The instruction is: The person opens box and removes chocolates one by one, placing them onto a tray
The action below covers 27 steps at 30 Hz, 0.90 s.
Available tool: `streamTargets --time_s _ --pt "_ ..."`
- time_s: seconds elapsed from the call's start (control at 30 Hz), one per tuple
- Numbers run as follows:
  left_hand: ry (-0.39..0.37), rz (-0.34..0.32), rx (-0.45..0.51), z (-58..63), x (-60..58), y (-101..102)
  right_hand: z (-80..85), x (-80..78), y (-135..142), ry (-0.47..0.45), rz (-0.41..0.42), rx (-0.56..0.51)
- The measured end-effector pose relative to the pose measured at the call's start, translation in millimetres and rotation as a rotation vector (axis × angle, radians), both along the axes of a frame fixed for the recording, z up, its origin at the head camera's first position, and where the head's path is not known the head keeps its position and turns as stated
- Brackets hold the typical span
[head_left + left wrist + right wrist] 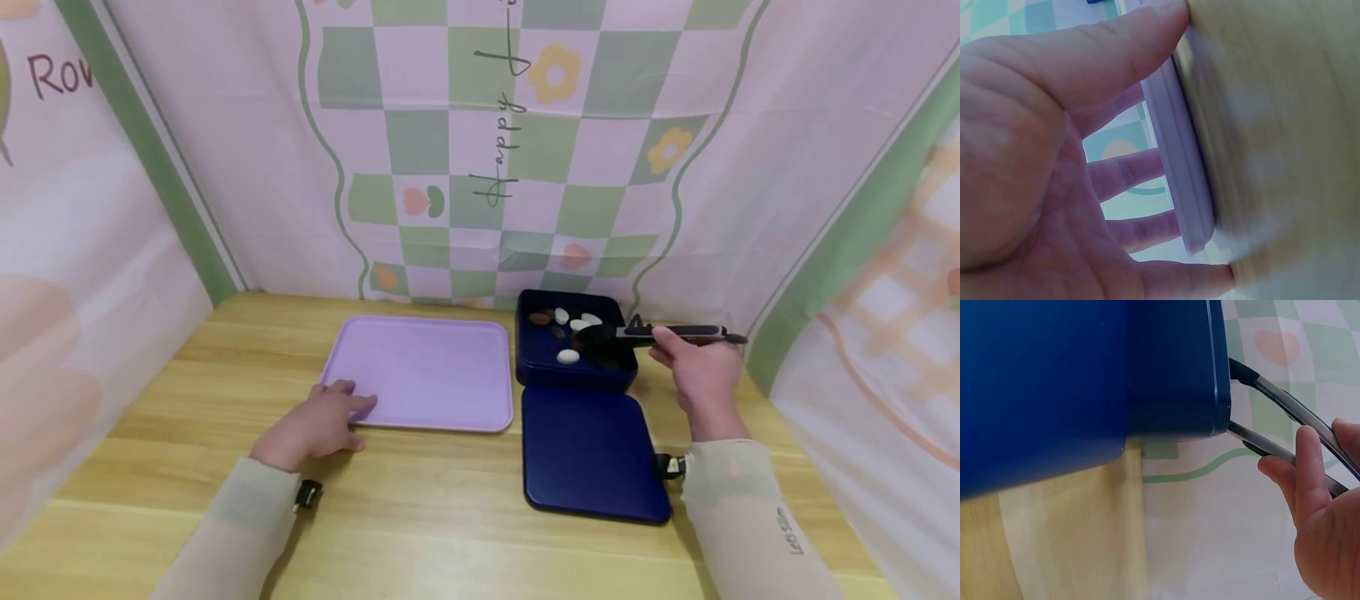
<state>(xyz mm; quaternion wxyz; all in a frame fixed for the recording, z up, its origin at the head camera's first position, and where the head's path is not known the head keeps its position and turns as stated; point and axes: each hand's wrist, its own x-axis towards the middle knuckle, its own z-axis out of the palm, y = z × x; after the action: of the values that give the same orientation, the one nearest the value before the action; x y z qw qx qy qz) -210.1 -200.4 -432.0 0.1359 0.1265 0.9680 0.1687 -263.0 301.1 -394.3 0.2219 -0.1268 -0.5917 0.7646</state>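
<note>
My right hand grips a pair of black and grey tongs by its arms. The dark tips of the tongs reach into a navy blue box, where several white and brown pebble-like pieces lie; whether the tips touch one cannot be told. In the right wrist view the box wall hides the tips of the tongs. My left hand rests at the near left corner of a lilac tray. Its fingers stretch over the tray's rim, and the thumb lies along the near edge.
A flat navy lid lies on the wooden table in front of the box. The tray stands just left of the box. A patterned cloth hangs behind the table, with more cloth at both sides.
</note>
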Motion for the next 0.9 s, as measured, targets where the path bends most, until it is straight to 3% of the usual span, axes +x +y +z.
streamTargets --time_s 0.27,0.47,0.67,0.9 --pt "0.001 0.002 -0.003 -0.1 -0.4 -0.4 -0.4 -4.4 19.7 -0.001 -0.014 -0.321" --pt "0.007 -0.003 0.001 -3.4 -1.1 0.0 4.5 1.1 32.5 -0.001 0.032 -0.56" --pt "0.001 0.005 0.016 -3.4 -2.4 4.3 26.0 4.3 29.1 -0.013 0.09 -0.626" --pt "0.0 0.011 0.008 -2.6 -2.6 -0.9 63.2 -9.5 -23.6 0.019 0.186 -0.656"
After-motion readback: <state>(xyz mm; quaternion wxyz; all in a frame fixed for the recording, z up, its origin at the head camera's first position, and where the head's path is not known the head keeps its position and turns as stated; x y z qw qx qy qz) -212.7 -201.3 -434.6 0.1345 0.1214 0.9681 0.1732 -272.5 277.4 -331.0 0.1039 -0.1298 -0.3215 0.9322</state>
